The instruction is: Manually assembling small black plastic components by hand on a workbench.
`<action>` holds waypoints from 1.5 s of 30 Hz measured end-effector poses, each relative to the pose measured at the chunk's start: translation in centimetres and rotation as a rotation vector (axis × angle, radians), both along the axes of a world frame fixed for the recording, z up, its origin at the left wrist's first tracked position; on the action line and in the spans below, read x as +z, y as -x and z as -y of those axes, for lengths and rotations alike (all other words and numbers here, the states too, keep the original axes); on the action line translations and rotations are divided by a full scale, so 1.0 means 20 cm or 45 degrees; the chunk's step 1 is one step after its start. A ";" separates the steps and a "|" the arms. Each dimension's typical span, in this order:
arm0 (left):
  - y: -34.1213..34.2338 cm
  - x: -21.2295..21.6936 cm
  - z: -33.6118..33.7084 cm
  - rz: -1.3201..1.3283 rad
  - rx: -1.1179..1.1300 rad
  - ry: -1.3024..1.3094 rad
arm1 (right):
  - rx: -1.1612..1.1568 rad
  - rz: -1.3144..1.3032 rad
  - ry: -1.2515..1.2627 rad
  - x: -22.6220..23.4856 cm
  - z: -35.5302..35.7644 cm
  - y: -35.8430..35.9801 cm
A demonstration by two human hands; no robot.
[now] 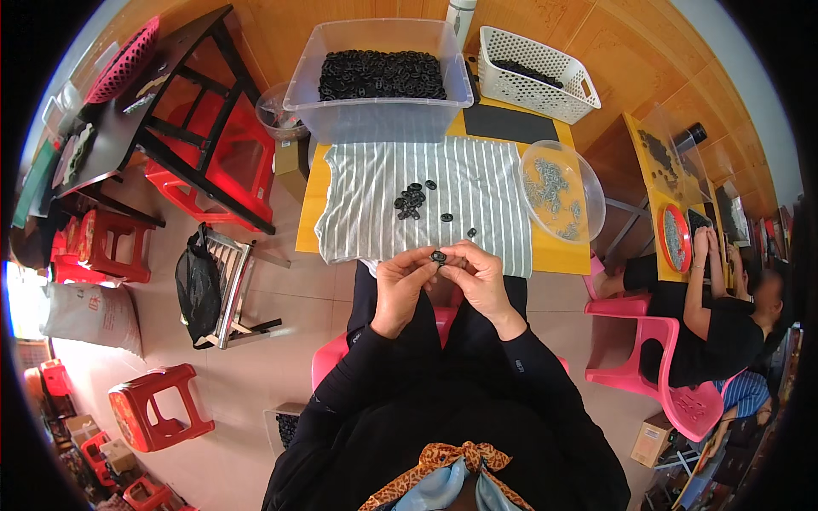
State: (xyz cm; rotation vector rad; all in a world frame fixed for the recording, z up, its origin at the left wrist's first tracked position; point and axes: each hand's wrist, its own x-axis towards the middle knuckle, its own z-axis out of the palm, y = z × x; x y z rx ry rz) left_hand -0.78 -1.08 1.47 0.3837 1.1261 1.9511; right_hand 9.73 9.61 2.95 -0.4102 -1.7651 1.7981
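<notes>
At the table's near edge, my left hand [402, 285] and my right hand [479, 279] meet, both closed in a pinch on one small black oval plastic piece [438, 255]. The fingertips cover part of it. Just beyond them lies a grey-and-white striped cloth [358, 187]. A loose pile of similar black oval pieces [411, 201] rests on it, with a few single ones [447, 217] scattered to the right. A round clear tray [594, 217] holding small silver metal parts [552, 189] sits on the right of the table.
At the table's back stand a large clear bin [375, 123] of black pieces, a white perforated basket [545, 95] and a dark flat mat [511, 125]. A metal folding chair [228, 289] and red stool [162, 409] are left. On the right, a co-worker [716, 315] sits on a pink chair [635, 341].
</notes>
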 end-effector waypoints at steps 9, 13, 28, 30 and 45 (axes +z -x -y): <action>-0.04 0.00 0.00 -0.185 -0.006 -0.049 | -0.083 -0.030 -0.273 0.01 0.02 -0.03; -0.06 0.02 0.00 -0.218 0.025 -0.061 | -0.118 -0.061 -0.267 0.00 0.03 -0.03; -0.02 0.05 0.01 -0.367 -0.035 0.027 | -0.121 0.042 0.089 0.01 -0.01 -0.01; -0.03 0.04 0.01 -0.368 -0.032 0.035 | -0.119 0.061 0.145 0.00 0.00 -0.01; -0.05 0.03 0.00 -0.158 0.078 -0.014 | -0.221 -0.049 -0.105 0.01 0.06 0.00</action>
